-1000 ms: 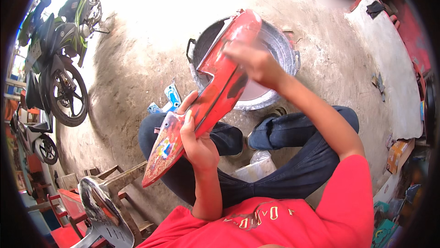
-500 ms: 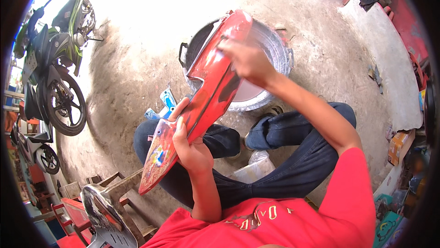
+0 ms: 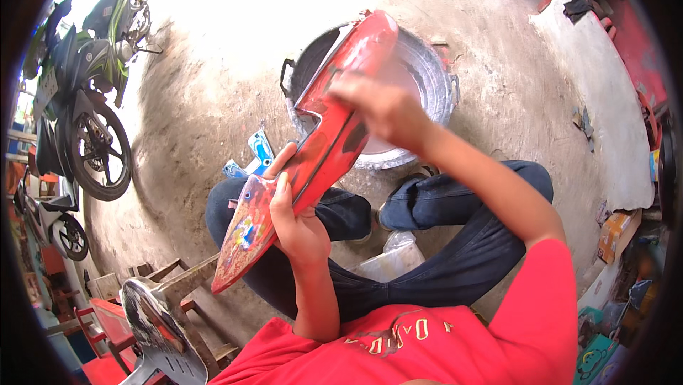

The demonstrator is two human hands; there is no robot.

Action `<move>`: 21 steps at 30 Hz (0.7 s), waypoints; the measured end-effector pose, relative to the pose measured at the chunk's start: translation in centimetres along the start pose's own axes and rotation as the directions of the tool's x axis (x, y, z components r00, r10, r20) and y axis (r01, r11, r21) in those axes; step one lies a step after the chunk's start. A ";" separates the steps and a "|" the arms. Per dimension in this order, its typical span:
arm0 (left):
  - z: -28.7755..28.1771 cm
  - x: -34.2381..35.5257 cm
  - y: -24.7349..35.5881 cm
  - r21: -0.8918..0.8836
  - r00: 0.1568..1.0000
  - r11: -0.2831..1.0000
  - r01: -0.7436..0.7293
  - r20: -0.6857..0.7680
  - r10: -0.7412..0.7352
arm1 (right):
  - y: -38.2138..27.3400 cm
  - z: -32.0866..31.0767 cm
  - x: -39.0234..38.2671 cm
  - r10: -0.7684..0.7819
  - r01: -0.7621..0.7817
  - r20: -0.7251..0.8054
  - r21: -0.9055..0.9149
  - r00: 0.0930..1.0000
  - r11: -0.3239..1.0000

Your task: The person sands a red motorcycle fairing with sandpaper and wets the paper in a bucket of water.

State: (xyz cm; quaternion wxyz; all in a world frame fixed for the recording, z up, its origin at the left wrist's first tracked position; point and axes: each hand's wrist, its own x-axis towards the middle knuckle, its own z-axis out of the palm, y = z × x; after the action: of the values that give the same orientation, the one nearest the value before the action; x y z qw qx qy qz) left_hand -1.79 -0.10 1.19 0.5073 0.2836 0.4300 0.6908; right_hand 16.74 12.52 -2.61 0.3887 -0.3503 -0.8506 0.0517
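A long red plastic panel (image 3: pixel 325 157), with stickers and scuffs on its pointed end, lies slanted across the view above my lap. My left hand (image 3: pixel 295 218) grips it near that end, thumb on the face, fingers around the edge. Motion blurs my right hand (image 3: pixel 380 108); its fingers are curled against the panel's upper part, and whatever they hold is hidden. Behind the panel sits a large metal basin (image 3: pixel 441 100) with cloudy liquid. A blue and white piece (image 3: pixel 260 149) lies left of the basin, and a pale packet (image 3: pixel 384 260) is between my legs.
Motorbikes (image 3: pixel 99 136) stand at the left. A battered stool-like frame (image 3: pixel 178 314) and red chairs (image 3: pixel 103 364) are at lower left. A pale slab (image 3: pixel 612 136) runs along the right, with a cardboard box (image 3: pixel 613 236) and assorted clutter below it.
My right hand has shifted slightly down and left along the panel, still blurred. The panel and my left hand sit a little further left than a second ago.
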 end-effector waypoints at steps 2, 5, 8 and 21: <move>0.5 -0.1 0.2 0.000 1.000 1.000 0.000 0.005 0.000 | 4.9 0.4 0.7 0.267 -0.267 0.000 -0.043 0.964 0.963; 0.1 0.1 0.4 -0.018 1.000 1.000 0.010 -0.014 -0.010 | 4.4 2.1 -0.9 0.252 -0.254 -0.036 -0.090 0.967 0.963; -0.8 0.2 0.4 -0.081 0.999 0.996 0.035 -0.024 -0.037 | -5.1 1.0 -0.8 -0.069 0.075 -0.048 0.124 0.996 0.989; -0.6 0.2 0.1 -0.121 0.998 0.991 0.058 -0.027 -0.062 | -6.3 1.0 -1.1 -0.100 0.098 0.003 0.164 0.995 0.982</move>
State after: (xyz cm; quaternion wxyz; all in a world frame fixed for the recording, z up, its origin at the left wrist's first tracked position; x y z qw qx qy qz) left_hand -2.38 -0.13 1.03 0.5374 0.2292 0.4037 0.7041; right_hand 13.06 7.35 -1.69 0.4132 -0.2741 -0.8622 0.1039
